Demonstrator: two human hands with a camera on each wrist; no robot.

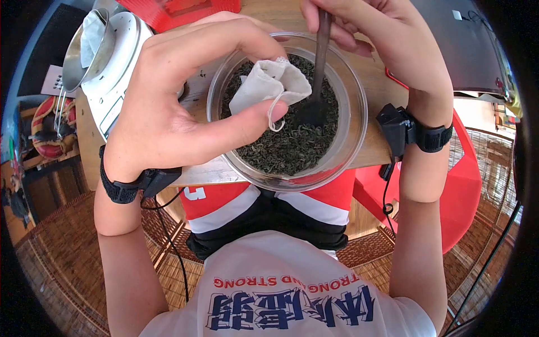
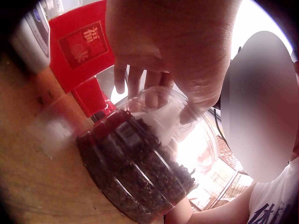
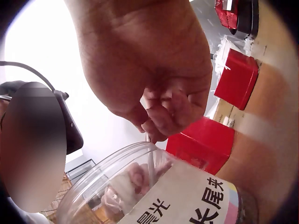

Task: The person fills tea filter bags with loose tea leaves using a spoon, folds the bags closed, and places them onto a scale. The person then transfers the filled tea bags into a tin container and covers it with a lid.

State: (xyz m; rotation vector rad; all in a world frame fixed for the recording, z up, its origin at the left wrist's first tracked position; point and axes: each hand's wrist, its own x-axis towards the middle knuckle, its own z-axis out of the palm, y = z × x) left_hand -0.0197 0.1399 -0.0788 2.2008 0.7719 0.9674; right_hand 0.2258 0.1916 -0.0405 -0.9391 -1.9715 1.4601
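Observation:
My left hand [image 1: 168, 95] pinches a small white drawstring tea bag [image 1: 255, 90] between thumb and fingers, its mouth open and a loop of string hanging by the thumb. The bag is held over a clear plastic jar [image 1: 361, 118], which is partly filled with dark loose tea leaves [image 1: 281, 151]. From the right, my right hand [image 1: 387, 39] grips the handle of a dark spoon [image 1: 321, 56], whose lower end rests among the leaves. In the right wrist view, a printed label [image 3: 187, 200] covers part of the jar's side.
To the left stands a white scale [image 1: 120, 62] bearing a metal bowl [image 1: 76, 64] with another white bag [image 1: 91, 36] inside. A red box [image 1: 179, 8] lies beyond the jar on the wooden table [image 1: 196, 92]. A red chair [image 1: 457, 185] is at lower right.

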